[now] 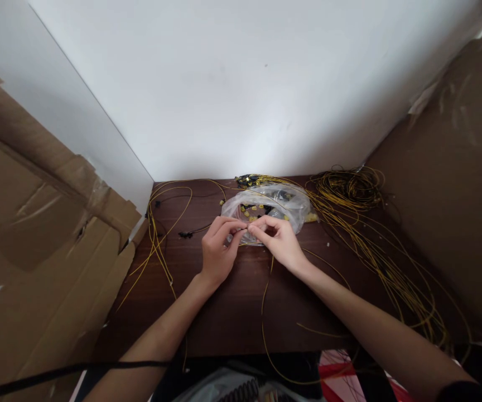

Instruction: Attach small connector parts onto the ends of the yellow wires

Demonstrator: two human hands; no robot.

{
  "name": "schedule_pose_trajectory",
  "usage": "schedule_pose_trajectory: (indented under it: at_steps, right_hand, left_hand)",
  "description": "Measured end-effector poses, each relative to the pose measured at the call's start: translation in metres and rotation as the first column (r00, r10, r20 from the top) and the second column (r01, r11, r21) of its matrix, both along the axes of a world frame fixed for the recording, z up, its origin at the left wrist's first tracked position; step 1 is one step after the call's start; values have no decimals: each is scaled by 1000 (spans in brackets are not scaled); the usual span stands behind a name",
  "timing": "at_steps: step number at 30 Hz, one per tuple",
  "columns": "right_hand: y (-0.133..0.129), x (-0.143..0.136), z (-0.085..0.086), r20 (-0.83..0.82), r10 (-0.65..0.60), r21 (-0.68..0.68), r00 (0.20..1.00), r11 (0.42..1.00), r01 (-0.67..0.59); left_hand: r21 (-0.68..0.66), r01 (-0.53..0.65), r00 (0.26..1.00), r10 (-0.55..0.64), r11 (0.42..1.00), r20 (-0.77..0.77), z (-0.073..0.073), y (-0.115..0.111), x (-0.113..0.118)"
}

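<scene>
A small, mostly hidden piece (pixel 247 226) sits near the middle of the worktop, above it, between the fingertips of both hands; it is too tiny to identify. The left hand (pixel 219 245) pinches it with thumb and fingers together, and the right hand (pixel 280 240) meets it with thumb and index finger closed at the tips. Just behind lies a crumpled clear plastic bag (pixel 302 207) with small yellow and black plastic parts (pixel 254 208) showing. Left of it rest small black connectors (pixel 186 234). A thin yellow cable (pixel 262 312) droops over the front edge of the dark brown wooden worktop (pixel 224 324). Loose yellow cables (pixel 153 234) loop near the left edge; a tangled black-and-yellow coil (pixel 345 190) fills the back right corner. Brown cardboard (pixel 35 251) flanks the left edge.
</scene>
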State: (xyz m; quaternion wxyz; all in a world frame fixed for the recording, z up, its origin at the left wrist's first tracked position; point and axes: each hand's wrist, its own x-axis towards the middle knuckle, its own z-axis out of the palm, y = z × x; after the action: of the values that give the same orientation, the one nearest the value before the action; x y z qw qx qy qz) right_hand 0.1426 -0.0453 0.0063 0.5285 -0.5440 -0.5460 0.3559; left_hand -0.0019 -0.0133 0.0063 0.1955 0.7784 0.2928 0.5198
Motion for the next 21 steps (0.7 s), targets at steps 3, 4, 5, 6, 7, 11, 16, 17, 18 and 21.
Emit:
schedule_pose_trajectory:
  at_steps: [3, 4, 5, 6, 7, 11, 16, 17, 18, 21]
  right_hand:
    - [1, 2, 2, -13, -9, 22, 1000, 1000, 9]
    - [1, 2, 2, -26, -10, 24, 1000, 1000, 11]
    - [1, 2, 2, -56, -6, 20, 998, 1000, 7]
    - [1, 2, 2, -102, 2, 7, 995, 1000, -1]
    - [1, 1, 2, -162, 12, -10, 987, 1000, -14]
    - [3, 0, 2, -374, 6, -71, 927, 997, -35]
    - [4, -2, 3, -443, -38, -109, 896, 994, -11]
    - [4, -2, 3, -449, -52, -119, 892, 993, -2]
    - [4, -3, 3, -455, -65, -128, 888, 992, 8]
    - [4, -3, 2, -456, -92, -134, 885, 990, 34]
  left_hand:
    - [-36, 21, 1000, -22, 999, -4, 0, 0, 0]
    - [-36, 25, 1000, -25, 999, -6, 0, 0, 1]
    - [-34, 30, 1000, -30, 999, -7, 0, 0, 1]
    - [-31, 34, 999, -34, 999, -7, 0, 0, 1]
    - [-31, 38, 999, -38, 999, -8, 1, -1, 1]
    - [-65, 48, 999, -48, 997, 0, 1, -1, 2]
    - [-231, 115, 992, -98, 966, 86, -2, 0, 2]
    - [-257, 131, 989, -107, 957, 104, -4, 1, 2]
    - [-276, 143, 986, -114, 951, 118, -5, 1, 2]
    - [-306, 153, 984, -116, 940, 135, -8, 1, 2]
